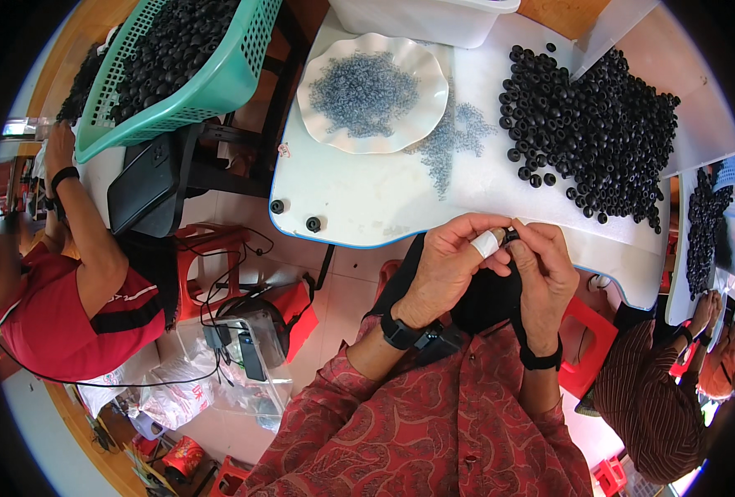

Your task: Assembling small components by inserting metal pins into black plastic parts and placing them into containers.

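The left hand and right hand both pinch, fingers nearly closed, on one small black piece at the front edge of the white table. A tabletop strip separates them from the black pile, ahead-right; the scalloped plate stands ahead-left. Fingers hide the piece's long axis.

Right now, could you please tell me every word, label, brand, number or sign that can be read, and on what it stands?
White plastic bag: red printed characters, which I leave uncopied.
Small reddish mark on the white table: too small to read.
Red cylindrical package: markings too blurred to read.
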The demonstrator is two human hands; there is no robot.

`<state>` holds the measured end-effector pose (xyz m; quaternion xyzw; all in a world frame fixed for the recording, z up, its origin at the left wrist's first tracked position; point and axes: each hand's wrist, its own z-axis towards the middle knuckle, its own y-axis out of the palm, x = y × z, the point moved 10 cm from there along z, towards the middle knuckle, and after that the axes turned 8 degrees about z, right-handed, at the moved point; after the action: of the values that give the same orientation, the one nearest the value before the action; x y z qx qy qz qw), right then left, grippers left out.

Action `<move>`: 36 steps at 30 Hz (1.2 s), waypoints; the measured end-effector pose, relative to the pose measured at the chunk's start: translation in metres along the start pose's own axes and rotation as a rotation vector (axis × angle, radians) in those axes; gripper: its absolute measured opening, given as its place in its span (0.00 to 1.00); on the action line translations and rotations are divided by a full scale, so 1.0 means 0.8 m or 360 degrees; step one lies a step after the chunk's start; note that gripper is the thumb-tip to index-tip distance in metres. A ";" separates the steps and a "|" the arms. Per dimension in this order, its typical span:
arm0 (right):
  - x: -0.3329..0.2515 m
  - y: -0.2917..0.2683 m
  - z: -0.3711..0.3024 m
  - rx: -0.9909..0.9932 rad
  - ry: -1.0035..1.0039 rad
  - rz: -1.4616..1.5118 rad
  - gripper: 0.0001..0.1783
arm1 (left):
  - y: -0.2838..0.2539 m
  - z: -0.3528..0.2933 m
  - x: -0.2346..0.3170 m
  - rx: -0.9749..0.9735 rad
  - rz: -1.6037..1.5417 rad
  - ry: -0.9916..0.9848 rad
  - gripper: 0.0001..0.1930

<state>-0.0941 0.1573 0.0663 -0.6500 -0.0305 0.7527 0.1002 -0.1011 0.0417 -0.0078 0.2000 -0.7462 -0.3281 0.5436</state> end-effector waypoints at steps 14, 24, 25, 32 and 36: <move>0.008 0.000 0.001 0.0029 0.0010 0.0135 0.09 | 0.002 -0.003 -0.002 -0.0053 -0.0098 -0.0052 0.14; 0.016 -0.002 -0.001 0.0052 0.0089 0.0295 0.07 | 0.002 -0.002 -0.006 -0.0042 -0.0162 -0.0107 0.14; 0.018 -0.002 -0.001 0.0054 0.0115 0.0356 0.07 | 0.002 -0.002 -0.007 -0.0049 -0.0186 -0.0115 0.13; 0.026 -0.003 -0.004 0.0079 0.0237 0.0649 0.06 | 0.006 -0.001 -0.009 -0.0072 -0.0265 -0.0130 0.14; 0.024 -0.003 -0.003 0.0058 0.0198 0.0573 0.06 | 0.005 -0.001 -0.011 -0.0070 -0.0258 -0.0127 0.14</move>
<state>-0.0937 0.1632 0.0476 -0.6883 0.1063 0.7173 -0.0226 -0.0969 0.0499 -0.0103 0.2346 -0.7413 -0.3950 0.4893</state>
